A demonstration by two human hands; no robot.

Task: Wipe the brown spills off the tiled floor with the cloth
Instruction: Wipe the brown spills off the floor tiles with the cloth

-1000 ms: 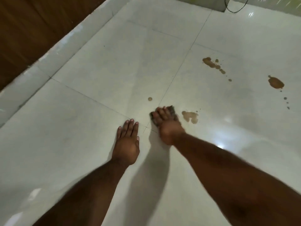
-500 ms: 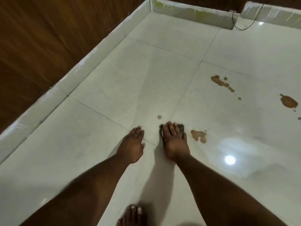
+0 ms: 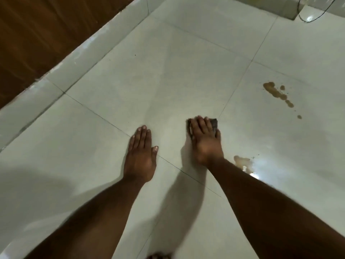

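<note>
Right hand point(image 3: 205, 141) pressed flat on a dark cloth point(image 3: 214, 122) at centre frame, fingers spread over it rather than curled, cloth pinned to the floor point(image 3: 112, 184) with only its far corner showing past the fingertips. Left hand point(image 3: 141, 156) laid open and flat on the tile just left of it, empty, bracing across a grout line.

Moved up the frame within the last second: cloth and right hand now over the spot where a small brown dot sat beside the grout line half a second ago. Dot no longer visible; either wiped or merely covered, cannot tell which.

Nearest spill point(image 3: 242, 161) now at the right of the wrist, lower right of centre, pale and partly lost in glare, apparently still untouched. Larger trail of drops point(image 3: 276, 92) at upper right, well apart from the cloth, also waiting. A further blotch seen earlier at the right edge now out of frame.

Judged early in the job: one speck probably dealt with, main spills still ahead.
</note>
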